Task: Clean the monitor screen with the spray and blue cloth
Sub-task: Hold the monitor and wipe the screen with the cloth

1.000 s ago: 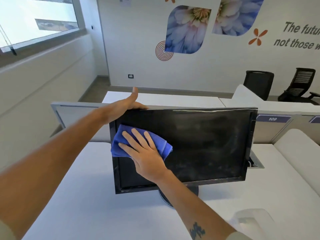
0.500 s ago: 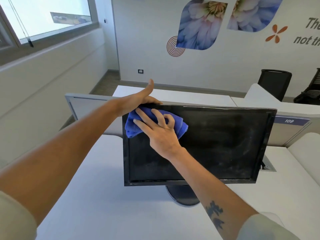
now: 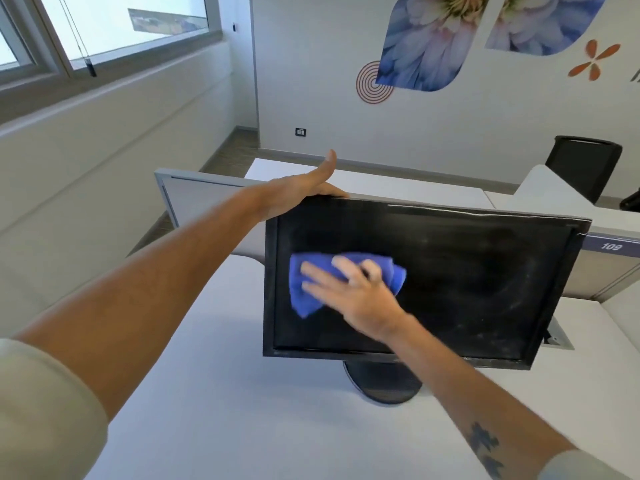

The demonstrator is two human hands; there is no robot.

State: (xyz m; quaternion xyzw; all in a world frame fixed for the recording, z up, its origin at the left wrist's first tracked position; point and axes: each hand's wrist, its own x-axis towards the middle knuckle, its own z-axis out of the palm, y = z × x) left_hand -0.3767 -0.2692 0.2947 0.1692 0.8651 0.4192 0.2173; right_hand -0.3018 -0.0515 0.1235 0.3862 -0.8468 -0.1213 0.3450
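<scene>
1. My left hand (image 3: pixel 298 194) rests over the top left corner of the monitor (image 3: pixel 450 282), thumb up, fingers hidden behind the edge; it steadies the monitor.
2. My right hand (image 3: pixel 349 289) presses the cloth (image 3: pixel 311 282) flat on the screen's left half, fingers spread, a bit blurred.
3. Progress, my guess: mid-wipe. Faint smears and haze show right of my right hand, so that side is left to do.
4. The spray is not in view; cannot tell whether spraying is done.
5. The monitor stands on a white desk (image 3: pixel 207 393), stand (image 3: pixel 384 386) just below my right wrist.
6. Beyond my left hand: grey divider (image 3: pixel 201 195), window (image 3: pixel 104 26) far left, flower wall art (image 3: pixel 426 39), black chair (image 3: pixel 585 164) far right.
</scene>
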